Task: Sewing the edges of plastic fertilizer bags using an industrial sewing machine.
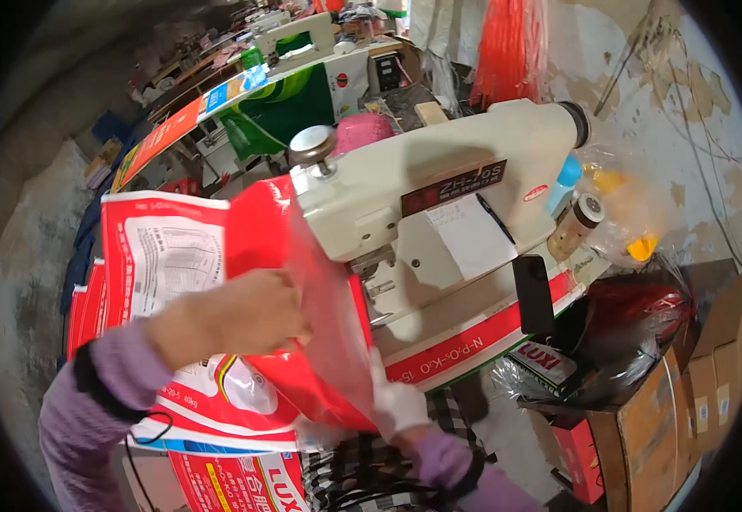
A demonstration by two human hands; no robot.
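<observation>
A red printed sack (260, 224) stands folded up, its near panel blurred by motion, beside the needle area of a cream sewing machine (358, 209). My left hand (239, 311) is closed in a fist on the sack's left side, with a purple sleeve and black band at the wrist. At the sack's right edge, just below the machine bed, is my right hand (398, 405); it looks whitish, perhaps gloved, and is smeared by motion. Its fingers seem closed on that edge, though their tips are unclear. More red and white sacks (162, 213) lie flat beneath and left.
On the machine rest a paper sheet (471, 235) with a pen and a dark phone (533, 294). A jar (574, 226) and a blue-capped bottle (565, 183) stand at its right. Cardboard boxes (644, 435) are low on the right. Another sewing machine (298, 41) stands farther back.
</observation>
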